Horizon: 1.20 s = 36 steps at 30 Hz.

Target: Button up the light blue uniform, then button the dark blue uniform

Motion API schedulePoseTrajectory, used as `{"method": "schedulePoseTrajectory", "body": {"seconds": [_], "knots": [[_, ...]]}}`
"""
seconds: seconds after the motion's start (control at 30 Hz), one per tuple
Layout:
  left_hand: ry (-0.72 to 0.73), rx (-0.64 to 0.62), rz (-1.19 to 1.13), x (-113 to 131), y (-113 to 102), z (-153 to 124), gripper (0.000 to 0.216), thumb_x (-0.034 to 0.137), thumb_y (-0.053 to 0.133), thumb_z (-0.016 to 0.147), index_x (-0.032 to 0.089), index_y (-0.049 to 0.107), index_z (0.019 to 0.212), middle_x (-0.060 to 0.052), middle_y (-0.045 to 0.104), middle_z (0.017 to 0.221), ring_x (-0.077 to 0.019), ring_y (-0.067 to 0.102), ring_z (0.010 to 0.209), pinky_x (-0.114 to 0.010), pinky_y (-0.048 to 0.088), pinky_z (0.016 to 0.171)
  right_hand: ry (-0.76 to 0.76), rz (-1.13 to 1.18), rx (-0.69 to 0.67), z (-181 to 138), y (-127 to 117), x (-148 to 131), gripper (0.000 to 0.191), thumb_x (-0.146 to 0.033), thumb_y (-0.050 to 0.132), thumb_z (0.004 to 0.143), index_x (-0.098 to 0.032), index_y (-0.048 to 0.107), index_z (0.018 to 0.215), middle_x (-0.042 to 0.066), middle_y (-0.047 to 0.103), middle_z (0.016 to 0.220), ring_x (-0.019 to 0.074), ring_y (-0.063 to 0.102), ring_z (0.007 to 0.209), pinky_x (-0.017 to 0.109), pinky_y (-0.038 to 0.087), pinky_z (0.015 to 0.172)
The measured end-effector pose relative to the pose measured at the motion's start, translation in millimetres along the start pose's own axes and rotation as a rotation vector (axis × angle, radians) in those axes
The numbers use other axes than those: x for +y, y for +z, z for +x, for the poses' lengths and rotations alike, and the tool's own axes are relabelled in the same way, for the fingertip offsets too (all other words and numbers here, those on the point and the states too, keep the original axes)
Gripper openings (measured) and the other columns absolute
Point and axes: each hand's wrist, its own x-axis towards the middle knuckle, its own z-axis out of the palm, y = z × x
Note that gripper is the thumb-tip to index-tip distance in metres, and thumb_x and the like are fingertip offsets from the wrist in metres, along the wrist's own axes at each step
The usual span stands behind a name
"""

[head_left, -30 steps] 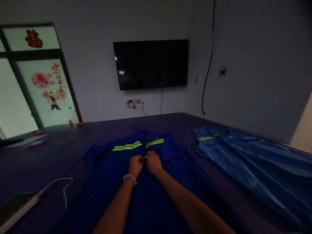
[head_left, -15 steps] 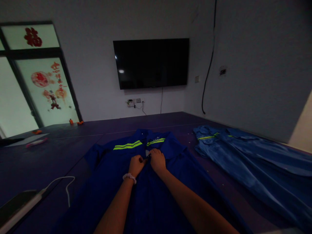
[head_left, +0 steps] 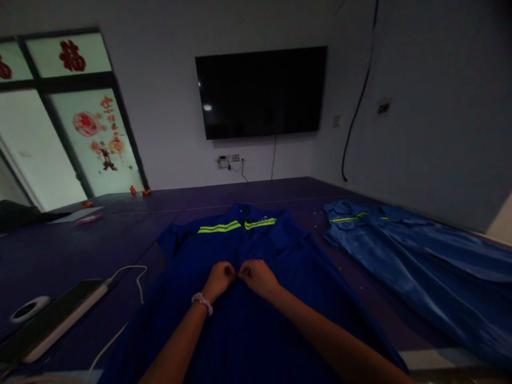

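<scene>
A dark blue work jacket [head_left: 256, 320] with yellow-green reflective stripes lies flat in front of me on a dark purple surface [head_left: 80, 245]. My left hand [head_left: 219, 278], with a white scrunchie on its wrist, and my right hand [head_left: 258, 276] meet at the jacket's front opening. Both are closed, pinching the fabric edges there. What sits between the fingertips is too small and dark to make out.
A lighter blue jacket [head_left: 404, 250] lies spread to the right. At the left are a white cable [head_left: 132, 274], a long dark and white device [head_left: 52, 320] and a tape roll [head_left: 28, 308]. A black TV [head_left: 262, 90] hangs on the far wall.
My hands have moved toward me, lower down the jacket front. The head has shifted, so the view now shows more of the left side and the things there.
</scene>
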Motion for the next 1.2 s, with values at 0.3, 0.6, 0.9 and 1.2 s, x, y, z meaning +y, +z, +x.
{"method": "schedulePoseTrajectory", "body": {"seconds": [0.3,0.6,0.9,1.2], "knots": [[-0.013,0.136,0.116,9.0,2.8,-5.6,0.017,0.026,0.057,0.066,0.015,0.058,0.054,-0.004,0.06,0.059,-0.0173,0.057,0.065,-0.026,0.036,0.06,0.062,-0.239,-0.051,-7.7,0.7,-6.8,0.018,-0.03,0.056,0.078,-0.024,0.068,0.09,0.002,0.067,0.088,0.0148,0.061,0.08,0.022,0.037,0.061],[-0.005,0.024,0.031,-1.1,1.5,-2.3,0.017,0.022,0.05,0.069,0.012,0.064,0.067,-0.005,0.065,0.067,-0.0145,0.058,0.064,-0.023,0.039,0.058,0.074,-0.101,-0.032,-2.6,4.6,-1.7,0.015,-0.028,0.054,0.078,-0.023,0.067,0.083,0.0,0.068,0.083,0.0126,0.06,0.075,0.02,0.034,0.058],[-0.004,0.034,-0.131,-0.4,1.0,-7.1,0.012,0.015,0.05,0.066,0.013,0.062,0.065,-0.003,0.064,0.067,-0.0132,0.057,0.066,-0.023,0.042,0.063,0.169,-0.126,-0.013,-7.1,0.8,-7.9,0.014,-0.028,0.054,0.076,-0.023,0.067,0.081,0.0,0.069,0.082,0.0137,0.062,0.074,0.021,0.034,0.054],[0.157,0.015,-0.04,10.7,4.5,-13.6,0.013,0.019,0.047,0.074,0.015,0.057,0.068,-0.001,0.06,0.066,-0.0117,0.054,0.063,-0.022,0.038,0.06,0.237,-0.13,0.004,-10.0,-2.0,-8.7,0.016,-0.026,0.052,0.075,-0.026,0.068,0.08,-0.001,0.07,0.084,0.0147,0.063,0.078,0.021,0.037,0.057]]}}
